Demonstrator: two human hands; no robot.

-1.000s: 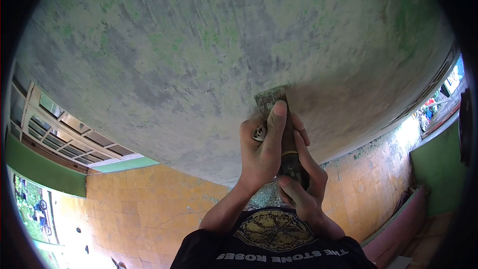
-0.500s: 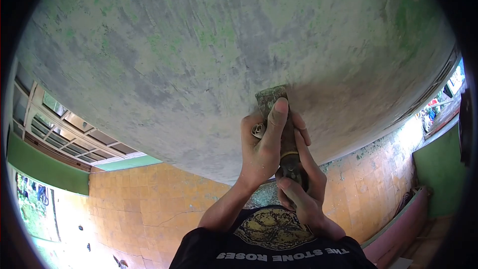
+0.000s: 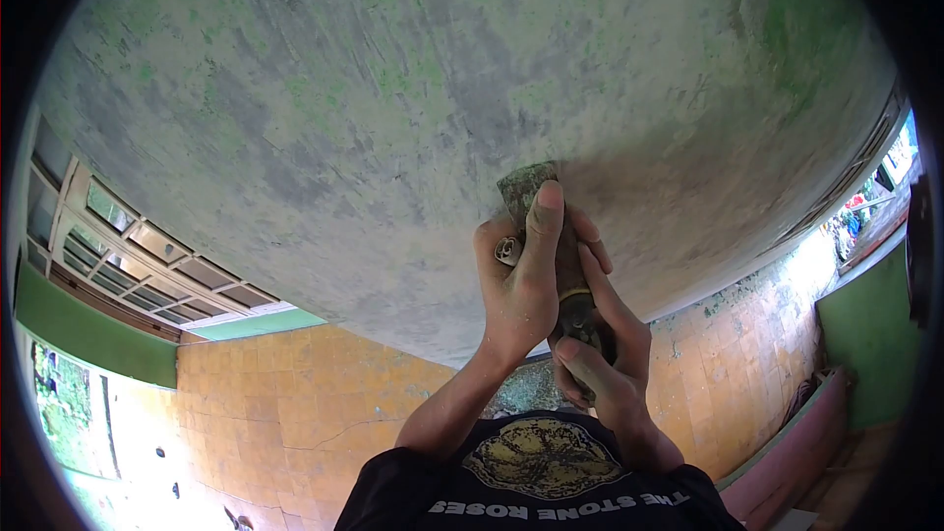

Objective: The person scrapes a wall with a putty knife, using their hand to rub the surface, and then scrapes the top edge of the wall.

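Note:
A flat scraper (image 3: 524, 185) with a worn, green-speckled blade and a dark handle is in both my hands. Its blade edge meets the patchy grey-and-green wall (image 3: 442, 108). My left hand (image 3: 519, 280) is wrapped around the scraper's upper part, thumb pressed along the top just behind the blade. A pale, round, patterned item (image 3: 507, 251), perhaps a ring, shows at the left fingers. Lower down, my right hand (image 3: 615, 354) grips the handle, its thumb lying on top near the end. Part of the handle is hidden by the fingers.
An orange tiled floor (image 3: 275, 393) lies below, dusty and cracked. Windows with white frames (image 3: 147, 256) stand at the left above a green wall section (image 3: 93, 324). At the right are a pink low wall (image 3: 787, 462) and a green panel (image 3: 870, 344).
The scraper has shifted slightly up and left along the wall, its blade tilting a little more leftward. Both hands keep their hold on it.

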